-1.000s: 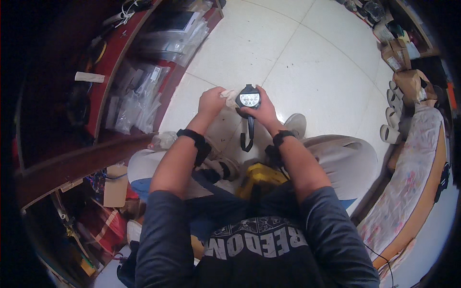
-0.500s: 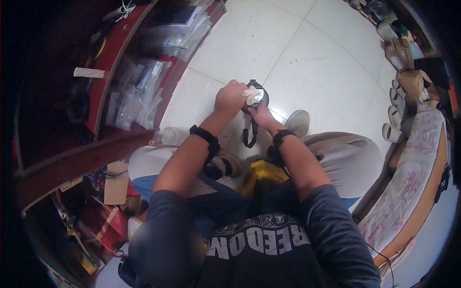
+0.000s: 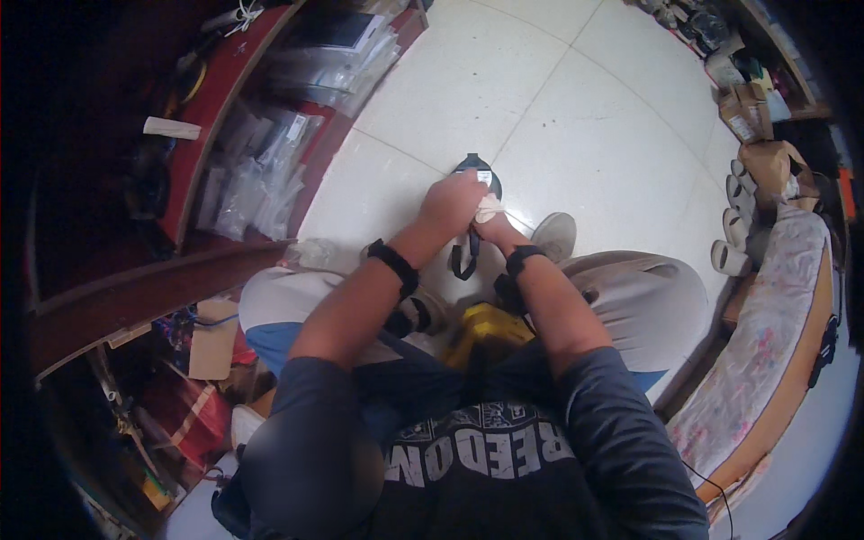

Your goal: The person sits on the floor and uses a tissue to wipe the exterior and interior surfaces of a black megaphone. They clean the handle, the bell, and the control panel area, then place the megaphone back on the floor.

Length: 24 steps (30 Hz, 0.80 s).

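Left hand: closed around a small pale cloth, pressing it onto the dark strapped device. Grip narrow, fingers curled over the top of the device.
Right hand: mostly hidden under the left hand and the cloth. Held the device from below; can't tell how tight the grip was.
Device: dark, rounded body with a small pale face, held above the white tiled floor, in front of the knees. Only its far edge showed past the left hand.
Strap: one dark loop hung down from the device between the two wrists, free, touching nothing else.
Wrists: two dark bands, one on each wrist.
Open room: floor ahead of the hands was bare tile, wide and open out to the far wall.
Left edge: red shelf unit, close beside the left knee. It held clear plastic bags, stacked loosely on two levels; count not readable.
Right edge: sofa with a floral cover, just beside the right knee. Pale shoes sat in a row at its far end, three visible.
Near foot: one pale shoe on the floor, just past the right wrist.
Lap: one yellow object between the thighs, below the hands, partly hidden by the forearms.
Lower left: clutter of cardboard and red items, well apart from the hands.
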Each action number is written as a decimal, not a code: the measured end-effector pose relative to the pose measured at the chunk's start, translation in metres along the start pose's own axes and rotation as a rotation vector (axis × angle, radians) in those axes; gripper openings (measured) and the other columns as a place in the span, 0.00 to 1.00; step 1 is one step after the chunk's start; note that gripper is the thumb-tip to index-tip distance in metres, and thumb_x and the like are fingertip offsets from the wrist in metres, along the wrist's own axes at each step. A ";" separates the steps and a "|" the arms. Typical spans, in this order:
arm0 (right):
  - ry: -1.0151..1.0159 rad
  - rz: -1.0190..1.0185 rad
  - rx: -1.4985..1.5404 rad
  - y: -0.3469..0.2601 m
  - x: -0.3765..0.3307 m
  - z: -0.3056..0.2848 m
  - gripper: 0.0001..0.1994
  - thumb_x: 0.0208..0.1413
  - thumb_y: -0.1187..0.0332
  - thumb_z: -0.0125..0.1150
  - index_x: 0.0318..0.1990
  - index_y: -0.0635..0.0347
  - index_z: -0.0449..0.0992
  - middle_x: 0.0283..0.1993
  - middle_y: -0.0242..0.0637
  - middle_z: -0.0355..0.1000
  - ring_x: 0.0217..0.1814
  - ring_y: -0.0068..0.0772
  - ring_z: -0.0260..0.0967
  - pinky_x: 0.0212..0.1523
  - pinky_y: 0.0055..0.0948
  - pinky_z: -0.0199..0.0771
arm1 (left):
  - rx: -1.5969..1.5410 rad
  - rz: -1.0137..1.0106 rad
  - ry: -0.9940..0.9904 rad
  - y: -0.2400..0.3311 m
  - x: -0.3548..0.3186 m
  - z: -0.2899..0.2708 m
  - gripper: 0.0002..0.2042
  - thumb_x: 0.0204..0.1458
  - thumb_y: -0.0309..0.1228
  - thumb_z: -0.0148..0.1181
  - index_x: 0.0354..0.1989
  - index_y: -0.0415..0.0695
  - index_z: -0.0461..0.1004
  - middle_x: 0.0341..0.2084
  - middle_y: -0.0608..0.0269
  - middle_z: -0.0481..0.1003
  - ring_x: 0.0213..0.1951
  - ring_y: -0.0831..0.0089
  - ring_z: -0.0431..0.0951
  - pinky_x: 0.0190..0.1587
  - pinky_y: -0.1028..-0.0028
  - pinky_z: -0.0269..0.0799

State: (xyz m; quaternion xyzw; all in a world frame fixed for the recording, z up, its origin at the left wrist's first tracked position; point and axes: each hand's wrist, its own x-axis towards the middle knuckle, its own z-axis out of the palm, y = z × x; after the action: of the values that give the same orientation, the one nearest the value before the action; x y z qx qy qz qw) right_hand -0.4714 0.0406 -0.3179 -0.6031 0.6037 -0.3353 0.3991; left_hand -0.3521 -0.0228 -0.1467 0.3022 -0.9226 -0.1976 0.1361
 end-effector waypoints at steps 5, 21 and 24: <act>-0.062 0.569 -0.009 -0.033 0.003 -0.007 0.36 0.57 0.50 0.57 0.62 0.71 0.56 0.54 0.58 0.70 0.58 0.57 0.68 0.56 0.42 0.69 | 0.090 -0.088 -0.029 -0.032 -0.011 -0.019 0.05 0.49 0.32 0.56 0.31 0.47 0.76 0.31 0.55 0.72 0.34 0.56 0.77 0.35 0.58 0.73; -0.067 0.138 0.127 -0.054 0.013 -0.017 0.28 0.59 0.57 0.58 0.62 0.64 0.61 0.64 0.50 0.64 0.65 0.43 0.63 0.59 0.37 0.67 | 0.052 -0.104 -0.140 0.003 0.039 -0.009 0.07 0.50 0.33 0.56 0.33 0.47 0.79 0.30 0.54 0.73 0.36 0.53 0.77 0.39 0.59 0.74; 0.000 0.616 0.245 -0.064 0.004 -0.019 0.30 0.58 0.60 0.60 0.62 0.68 0.58 0.60 0.55 0.67 0.62 0.49 0.66 0.57 0.39 0.68 | 0.107 -0.163 -0.169 -0.016 0.032 -0.024 0.08 0.50 0.33 0.56 0.35 0.48 0.79 0.31 0.53 0.73 0.35 0.52 0.77 0.39 0.58 0.74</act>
State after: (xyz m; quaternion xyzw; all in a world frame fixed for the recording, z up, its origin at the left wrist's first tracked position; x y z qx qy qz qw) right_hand -0.4588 0.0322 -0.2526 -0.3399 0.7129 -0.2688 0.5514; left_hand -0.3604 -0.0612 -0.1282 0.3654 -0.9123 -0.1831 0.0252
